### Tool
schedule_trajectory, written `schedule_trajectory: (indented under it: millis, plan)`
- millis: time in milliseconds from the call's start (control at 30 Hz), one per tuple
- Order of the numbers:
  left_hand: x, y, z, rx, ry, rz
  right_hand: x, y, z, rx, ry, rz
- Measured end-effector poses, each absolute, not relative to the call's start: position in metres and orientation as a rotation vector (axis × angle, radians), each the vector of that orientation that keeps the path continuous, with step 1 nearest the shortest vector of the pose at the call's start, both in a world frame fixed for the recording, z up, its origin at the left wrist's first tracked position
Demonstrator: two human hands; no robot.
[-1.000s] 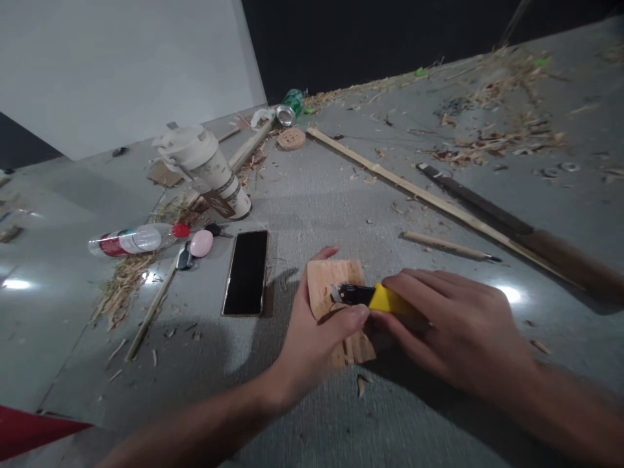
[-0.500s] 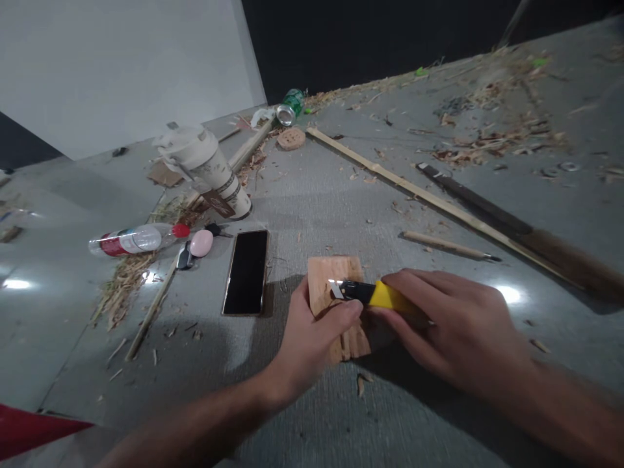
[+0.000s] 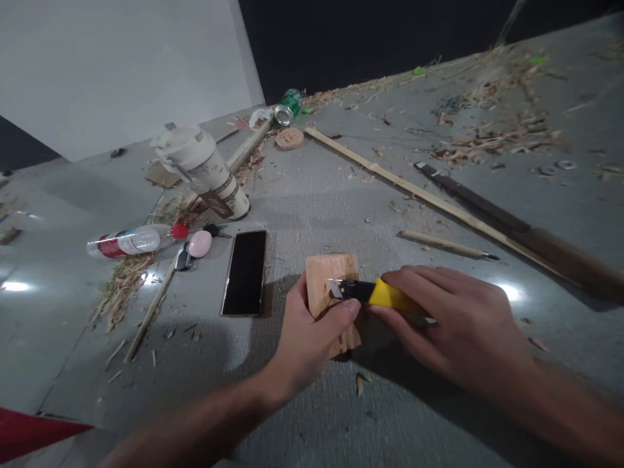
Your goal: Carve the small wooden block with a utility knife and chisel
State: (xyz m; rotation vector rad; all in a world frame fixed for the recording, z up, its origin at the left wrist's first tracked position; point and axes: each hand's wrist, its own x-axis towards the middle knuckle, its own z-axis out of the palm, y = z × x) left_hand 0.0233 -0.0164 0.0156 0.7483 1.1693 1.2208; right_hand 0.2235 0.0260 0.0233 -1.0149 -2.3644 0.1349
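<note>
From where I stand, the left hand (image 3: 309,322) clasps the wooden block (image 3: 324,265), with the phone (image 3: 245,273) at the block's nine o'clock, seemingly to steady it against the yellow cutter (image 3: 387,296) that the right hand (image 3: 455,318) grips from three o'clock.

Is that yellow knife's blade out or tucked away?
Out: the bare blade shows beyond the black front section of the yellow knife, over the wooden block.
</note>
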Motion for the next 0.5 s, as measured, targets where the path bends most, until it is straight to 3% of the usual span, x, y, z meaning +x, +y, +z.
schedule_trajectory:
  millis: [500]
  plan:
    - [0.0211, -0.0219, 0.016, 0.737, 1.094, 1.255, 0.2257, 0.0271, 0.0262, -0.962, -2.381, 0.257]
